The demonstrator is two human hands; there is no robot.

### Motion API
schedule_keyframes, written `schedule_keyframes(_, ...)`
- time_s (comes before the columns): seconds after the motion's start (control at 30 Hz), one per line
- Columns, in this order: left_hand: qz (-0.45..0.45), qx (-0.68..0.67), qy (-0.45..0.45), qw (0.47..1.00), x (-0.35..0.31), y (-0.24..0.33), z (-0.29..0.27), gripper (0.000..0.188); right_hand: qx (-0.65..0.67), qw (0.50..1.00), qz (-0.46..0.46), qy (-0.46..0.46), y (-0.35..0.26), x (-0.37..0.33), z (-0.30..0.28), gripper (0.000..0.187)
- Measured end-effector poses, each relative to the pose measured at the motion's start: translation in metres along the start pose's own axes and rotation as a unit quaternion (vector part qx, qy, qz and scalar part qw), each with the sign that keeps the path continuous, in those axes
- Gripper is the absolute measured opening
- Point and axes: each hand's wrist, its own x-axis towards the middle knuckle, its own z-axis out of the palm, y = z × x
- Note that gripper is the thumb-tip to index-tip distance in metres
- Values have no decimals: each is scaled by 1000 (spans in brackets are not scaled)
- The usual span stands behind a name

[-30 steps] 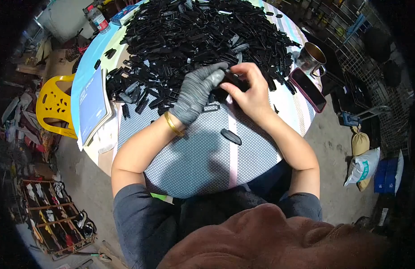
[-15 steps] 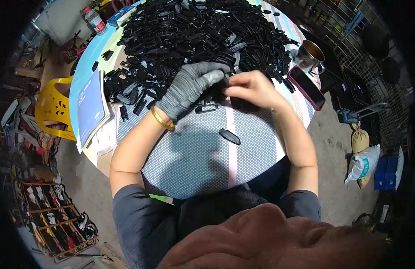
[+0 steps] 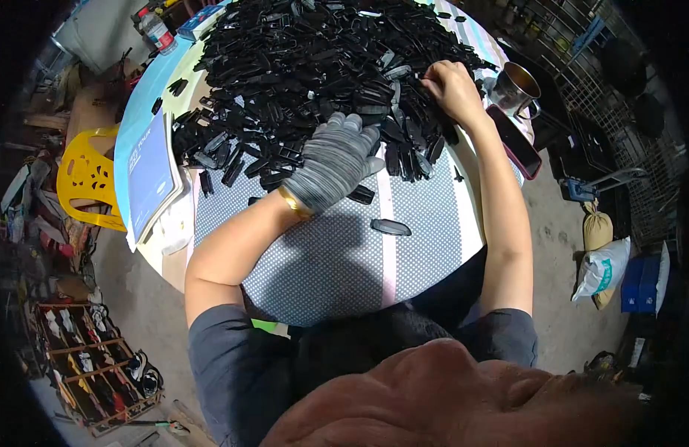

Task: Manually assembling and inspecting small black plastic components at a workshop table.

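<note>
A large heap of small black plastic pieces (image 3: 315, 67), long and narrow, covers the far part of the table. My left hand (image 3: 333, 160), in a grey striped knit glove, lies at the heap's near edge with its fingers curled down; whatever is under them is hidden. My bare right hand (image 3: 455, 88) reaches to the heap's right side, thumb and fingertips pinched at a black piece there. One oval black plastic piece (image 3: 391, 226) lies by itself on the patterned tablecloth (image 3: 322, 279), nearer to me than both hands.
A metal mug (image 3: 514, 88) and a phone (image 3: 514, 145) sit at the table's right edge. On the left are a blue-covered booklet (image 3: 149, 182), a plastic bottle (image 3: 158, 33) and, beyond the edge, a yellow chair (image 3: 87, 175). Sacks (image 3: 605, 264) stand on the floor at right.
My hands were together over the near edge of the heap; now they are apart. The right has gone far right, the left slightly down and right. The lone oval piece has turned more crosswise.
</note>
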Motion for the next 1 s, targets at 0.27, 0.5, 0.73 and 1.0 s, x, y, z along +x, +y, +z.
schedule_keyframes(0.27,-36,64,-26,997,5,-4,16,38,118,988,-15,96,-41,-5,-19,13)
schedule_keyframes(0.5,-174,-349,67,918,15,-21,-4,32,444,892,69,-47,-108,-32,-25,34)
schedule_keyframes(0.73,-83,-456,90,881,13,-28,6,36,408,912,-7,53,-130,-42,-16,29)
schedule_keyframes(1.0,-243,-639,10,730,16,-3,-26,35,361,926,9,111,-115,-42,-10,25)
